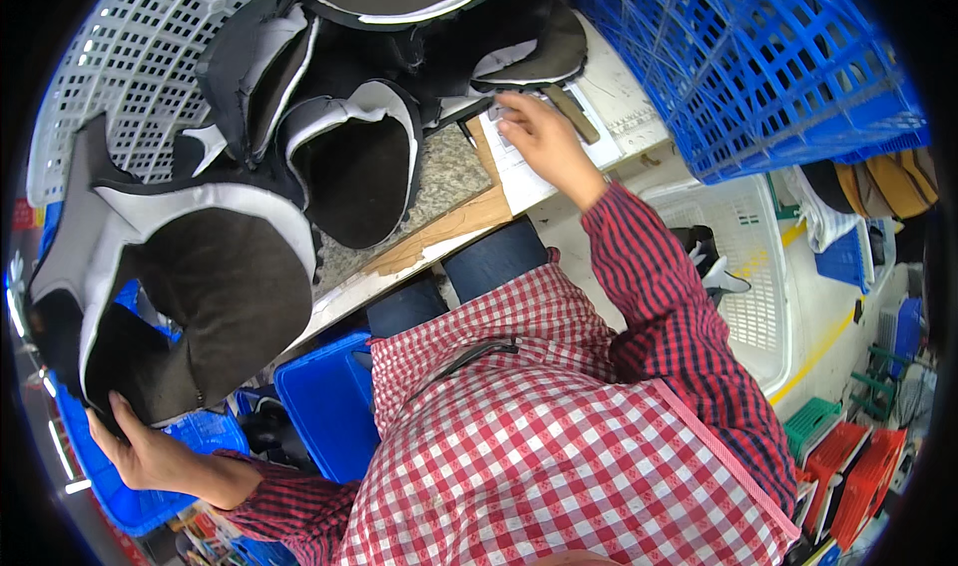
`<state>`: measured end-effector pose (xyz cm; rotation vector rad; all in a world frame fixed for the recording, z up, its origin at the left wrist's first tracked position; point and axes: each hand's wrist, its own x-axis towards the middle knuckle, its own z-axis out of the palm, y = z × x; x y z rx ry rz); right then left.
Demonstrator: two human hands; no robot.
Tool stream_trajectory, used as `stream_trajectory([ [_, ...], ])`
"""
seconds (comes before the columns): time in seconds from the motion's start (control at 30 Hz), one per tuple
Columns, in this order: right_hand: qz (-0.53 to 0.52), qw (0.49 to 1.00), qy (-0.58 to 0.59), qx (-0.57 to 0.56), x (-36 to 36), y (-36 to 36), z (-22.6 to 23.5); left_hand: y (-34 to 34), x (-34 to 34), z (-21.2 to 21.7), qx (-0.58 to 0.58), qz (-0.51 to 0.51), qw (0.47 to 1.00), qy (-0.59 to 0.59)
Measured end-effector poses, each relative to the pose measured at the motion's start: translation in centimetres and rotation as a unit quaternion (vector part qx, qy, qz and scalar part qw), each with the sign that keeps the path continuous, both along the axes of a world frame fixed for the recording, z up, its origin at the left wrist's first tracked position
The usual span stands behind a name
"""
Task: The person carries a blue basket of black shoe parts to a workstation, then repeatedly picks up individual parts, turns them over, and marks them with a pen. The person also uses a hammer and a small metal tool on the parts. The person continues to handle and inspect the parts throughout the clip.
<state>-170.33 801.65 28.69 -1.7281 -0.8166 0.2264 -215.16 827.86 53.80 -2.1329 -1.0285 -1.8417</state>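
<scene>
My left hand grips the lower edge of a large black and white curved padded piece, held up at the lower left. My right hand reaches to the far side of the bench and rests on white paper sheets, fingers near a flat dark tool. Several more black and white padded pieces lie piled on the bench between my hands.
A white lattice basket stands at the back left, a blue lattice crate at the back right. Another white basket sits lower right. Blue bins are under the bench. Red and green crates sit on the floor.
</scene>
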Motion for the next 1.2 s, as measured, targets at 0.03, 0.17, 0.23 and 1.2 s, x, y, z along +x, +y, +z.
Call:
stream_trajectory([
  [0.03,0.020,0.999,0.047,0.016,-1.2,-1.1,0.7,-1.3,0.7,-0.5,0.031,0.020,0.999,-0.006],
  [0.17,0.254,0.932,0.209,0.149,-7.5,-2.6,3.7,-7.8,7.6,-6.6,0.251,0.029,0.940,0.230],
  [0.23,0.336,0.906,0.213,0.140,-9.4,-1.8,4.3,-11.4,10.7,-10.5,0.145,-0.170,0.916,0.333],
  [1.2,0.241,0.956,-0.030,0.162,-9.3,-5.6,14.6,-15.6,8.7,-2.7,-0.470,-0.319,0.821,0.053],
])
